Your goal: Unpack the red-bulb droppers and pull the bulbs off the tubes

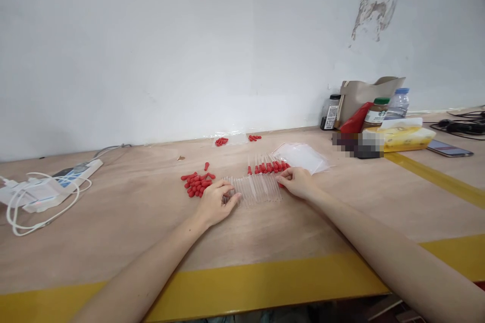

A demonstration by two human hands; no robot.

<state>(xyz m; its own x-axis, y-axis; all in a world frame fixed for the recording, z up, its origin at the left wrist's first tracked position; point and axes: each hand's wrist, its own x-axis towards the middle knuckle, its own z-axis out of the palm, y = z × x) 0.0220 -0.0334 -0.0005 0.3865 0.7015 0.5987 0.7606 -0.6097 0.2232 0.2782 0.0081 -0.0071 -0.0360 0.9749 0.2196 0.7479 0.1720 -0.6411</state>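
Note:
A row of clear thin tubes (257, 189) lies side by side on the wooden table between my two hands. At its left end rests my left hand (217, 203), fingers bent over the tubes and thumb apart from them. My right hand (297, 182) is at the right end, thumb and fingers closed, with a red rubber bulb (281, 185) partly showing under the fingertips. Behind the row lie several droppers (270, 167), tubes fitted with red bulbs. Close to my left hand is a pile of loose red bulbs (195, 184).
Clear plastic bags (301, 157) and small groups of red bulbs (221, 142) lie farther back. A white power strip (62, 186) with cables is at left. Bottles (377, 113), a beige bag (359, 96), a tissue pack (401, 136) and a phone (449, 149) occupy the right.

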